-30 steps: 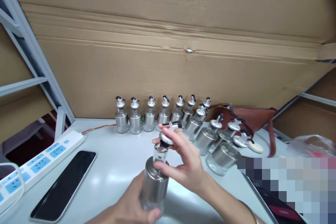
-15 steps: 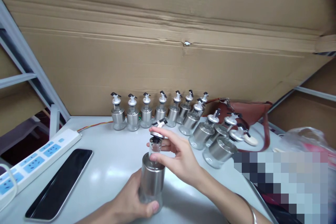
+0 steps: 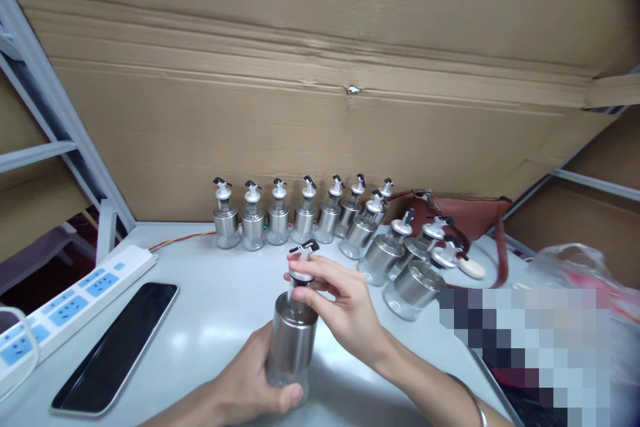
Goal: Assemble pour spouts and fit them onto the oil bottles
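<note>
A glass bottle with a brushed metal sleeve [image 3: 294,337] stands near the front of the white table, slightly tilted. My left hand [image 3: 257,373] is wrapped round its lower part, thumb across the front. At the neck, my right hand [image 3: 340,300] holds the silver pourer cap [image 3: 301,275] between thumb and fingers; the cap's black lever [image 3: 306,248] sticks up above them. The cap sits on the bottle's mouth. Part of the neck is hidden behind the right fingers.
Several similar capped bottles [image 3: 253,219] line the table's back edge and curve forward on the right [image 3: 417,283]. A brown bag [image 3: 465,213] lies behind them. On the left are a black phone [image 3: 117,347] and a white power strip [image 3: 75,310]. Cardboard [image 3: 320,133] rises behind.
The pourer cap has gone down onto the bottle neck, and my right fingers have moved down with it. My left hand keeps its hold. The view has shifted slightly.
</note>
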### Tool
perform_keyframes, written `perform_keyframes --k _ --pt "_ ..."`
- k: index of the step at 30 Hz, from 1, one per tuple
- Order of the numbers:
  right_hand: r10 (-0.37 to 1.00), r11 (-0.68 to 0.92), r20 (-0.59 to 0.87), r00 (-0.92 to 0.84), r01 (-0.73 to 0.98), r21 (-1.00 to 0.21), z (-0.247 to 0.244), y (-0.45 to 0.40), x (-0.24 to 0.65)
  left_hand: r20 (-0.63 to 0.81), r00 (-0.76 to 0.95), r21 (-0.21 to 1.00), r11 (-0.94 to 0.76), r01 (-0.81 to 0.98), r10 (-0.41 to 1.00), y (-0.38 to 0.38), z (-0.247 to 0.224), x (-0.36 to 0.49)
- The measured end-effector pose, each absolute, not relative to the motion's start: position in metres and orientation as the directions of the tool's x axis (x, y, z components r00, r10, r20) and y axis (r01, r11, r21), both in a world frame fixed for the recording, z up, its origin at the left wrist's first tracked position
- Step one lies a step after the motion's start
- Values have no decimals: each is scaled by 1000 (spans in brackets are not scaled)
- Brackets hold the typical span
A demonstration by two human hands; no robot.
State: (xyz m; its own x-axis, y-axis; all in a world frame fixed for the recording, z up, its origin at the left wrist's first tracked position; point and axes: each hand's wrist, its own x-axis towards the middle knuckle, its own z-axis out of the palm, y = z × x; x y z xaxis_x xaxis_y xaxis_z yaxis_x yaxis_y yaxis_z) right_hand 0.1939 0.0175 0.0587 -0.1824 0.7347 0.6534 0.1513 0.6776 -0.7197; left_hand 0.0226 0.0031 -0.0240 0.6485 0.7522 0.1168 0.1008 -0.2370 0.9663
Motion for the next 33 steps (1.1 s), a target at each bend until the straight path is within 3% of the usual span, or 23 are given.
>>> perform_keyframes --k 6,14,19,23,26,29,31,33 --pt "731 681 660 -172 141 -718 64 11 187 117 670 962 -252 107 733 3 -23 23" --pt "621 784 733 -278 256 -566 68 2 199 134 665 963 -254 86 734 4 -27 22" --pt "625 772 777 -74 206 -601 108 2 224 95 536 986 -154 66 839 4 -31 19" --pt "390 816 915 108 421 -397 173 17 257 28 469 989 -92 113 883 8 -35 20" --pt "233 747 966 116 614 -254 209 41 291 104 477 974 -186 128 873 4 -21 23" --pt "321 573 943 92 773 -271 220 73 328 214 504 969 -245 -4 837 -13 14 25" --pt "469 358 879 88 891 -280 216 92 351 199 571 980 -146 -138 796 -26 41 22" --pt "541 262 836 94 926 -273 207 106 368 185 691 978 -65 -196 699 -36 59 13"
